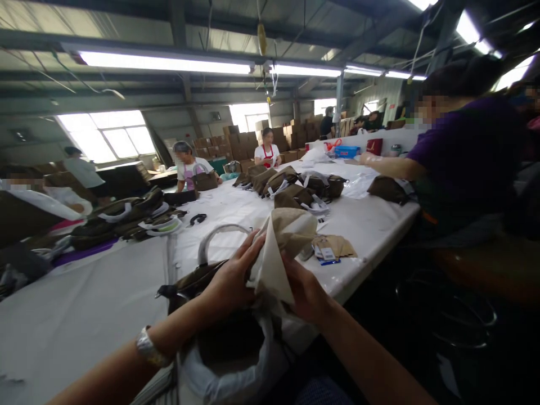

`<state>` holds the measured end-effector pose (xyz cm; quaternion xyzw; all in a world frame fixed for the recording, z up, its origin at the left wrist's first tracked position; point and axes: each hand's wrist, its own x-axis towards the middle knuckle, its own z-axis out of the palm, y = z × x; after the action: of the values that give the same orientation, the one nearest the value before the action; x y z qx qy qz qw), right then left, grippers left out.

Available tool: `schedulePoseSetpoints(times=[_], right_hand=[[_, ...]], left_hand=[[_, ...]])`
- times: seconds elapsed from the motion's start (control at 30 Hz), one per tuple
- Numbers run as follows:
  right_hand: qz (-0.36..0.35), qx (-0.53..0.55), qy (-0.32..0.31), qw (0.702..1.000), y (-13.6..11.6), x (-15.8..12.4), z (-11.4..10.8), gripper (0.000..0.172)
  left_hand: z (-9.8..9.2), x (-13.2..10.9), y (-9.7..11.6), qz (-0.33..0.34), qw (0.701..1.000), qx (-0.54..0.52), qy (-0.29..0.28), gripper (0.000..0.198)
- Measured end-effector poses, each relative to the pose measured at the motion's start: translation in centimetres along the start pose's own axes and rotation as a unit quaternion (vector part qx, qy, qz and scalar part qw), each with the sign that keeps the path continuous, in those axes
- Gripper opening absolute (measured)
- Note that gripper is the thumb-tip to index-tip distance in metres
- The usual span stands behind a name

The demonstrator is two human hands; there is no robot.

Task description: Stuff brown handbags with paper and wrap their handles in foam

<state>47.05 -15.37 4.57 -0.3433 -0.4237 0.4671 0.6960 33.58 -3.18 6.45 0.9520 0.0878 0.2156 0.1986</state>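
A crumpled cream sheet (pixel 274 264), cloth or paper, stands up between my two hands. My left hand (pixel 231 278) grips its left side, fingers bent over it. From the right, my right hand (pixel 310 289) pinches the lower edge, with some fingertips hidden behind the sheet. Beneath my hands lies a dark brown handbag (pixel 198 281), partly covered by my left forearm. One handle (pixel 223 229) in a pale wrapping arches up behind it. Closer to my body, a second white-wrapped handle (pixel 225 385) loops downward.
More brown handbags (pixel 291 188) are heaped across the white table (pixel 126 287), with another pile (pixel 122 219) at left. Brown paper tags (pixel 337 246) lie right of my hands. A co-worker in purple (pixel 468 146) stands at the right edge; others work farther back. A blue box (pixel 346 152) sits behind.
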Motion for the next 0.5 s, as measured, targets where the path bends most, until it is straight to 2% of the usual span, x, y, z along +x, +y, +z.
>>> schedulePoseSetpoints(times=[0.07,0.1,0.17,0.23,0.27,0.33,0.4,0.5], right_hand=[[0.015,0.006,-0.054,0.998,-1.1,-0.3,-0.5,0.052],[0.002,-0.032,-0.053,0.998,-1.3,-0.5,-1.0,0.047],[-0.053,-0.177,0.017,0.983,-1.0,-1.1,-2.1,0.034],[-0.105,-0.322,0.078,0.938,0.5,-1.7,-3.1,0.026],[-0.119,-0.375,0.065,0.917,1.5,-2.0,-3.4,0.025],[-0.129,-0.452,-0.033,0.882,3.8,-2.1,-3.9,0.034],[-0.110,-0.507,-0.126,0.845,5.7,-2.0,-3.9,0.048],[-0.059,-0.551,-0.173,0.814,7.2,-1.3,-3.8,0.043]], left_hand=[[-1.8,-0.9,-0.5,0.009,0.999,-0.003,0.036,0.097],[-2.7,-1.4,-0.8,0.001,0.998,-0.002,0.058,0.092],[-4.4,-2.3,-1.4,-0.042,0.994,0.007,0.104,0.087],[-5.6,-3.0,-1.9,-0.093,0.986,0.020,0.136,0.087],[-6.0,-3.4,-2.0,-0.106,0.984,0.024,0.143,0.088],[-6.6,-3.8,-1.9,-0.097,0.985,0.025,0.139,0.090],[-6.8,-3.9,-1.5,-0.057,0.990,0.024,0.128,0.090],[-7.0,-3.8,-0.8,-0.002,0.995,0.036,0.094,0.085]])
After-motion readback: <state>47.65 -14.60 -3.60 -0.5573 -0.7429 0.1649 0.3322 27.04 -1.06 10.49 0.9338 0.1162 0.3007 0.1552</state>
